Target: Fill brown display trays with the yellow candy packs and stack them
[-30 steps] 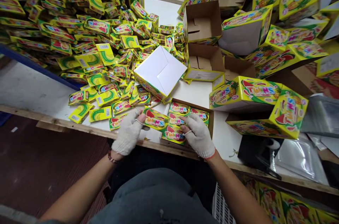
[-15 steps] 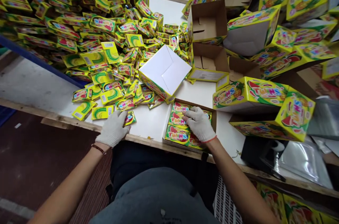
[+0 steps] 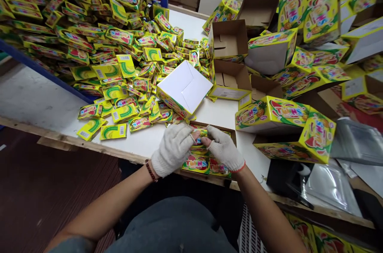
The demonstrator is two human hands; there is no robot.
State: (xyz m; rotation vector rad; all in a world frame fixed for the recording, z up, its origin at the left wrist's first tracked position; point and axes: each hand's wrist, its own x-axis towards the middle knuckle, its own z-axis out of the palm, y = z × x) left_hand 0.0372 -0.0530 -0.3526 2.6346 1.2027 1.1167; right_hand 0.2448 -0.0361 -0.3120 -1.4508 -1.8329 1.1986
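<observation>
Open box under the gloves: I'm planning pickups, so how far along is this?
Packs lie flat along the box's near edge, so that row looks done. Left hand and right hand are over the box, apparently on a pack. Left to do, it seems: the loose heap and empty-looking boxes beyond.

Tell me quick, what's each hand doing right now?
Left hand, white knitted glove: fingers curled over yellow-green, fruit-print packets; can't tell if it's gripping one.
Right hand, orange-edged white glove: fingers bent there too; grip unclear.

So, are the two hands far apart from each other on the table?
No, the left hand and the right hand are close together, over the packs in the low box.
</observation>
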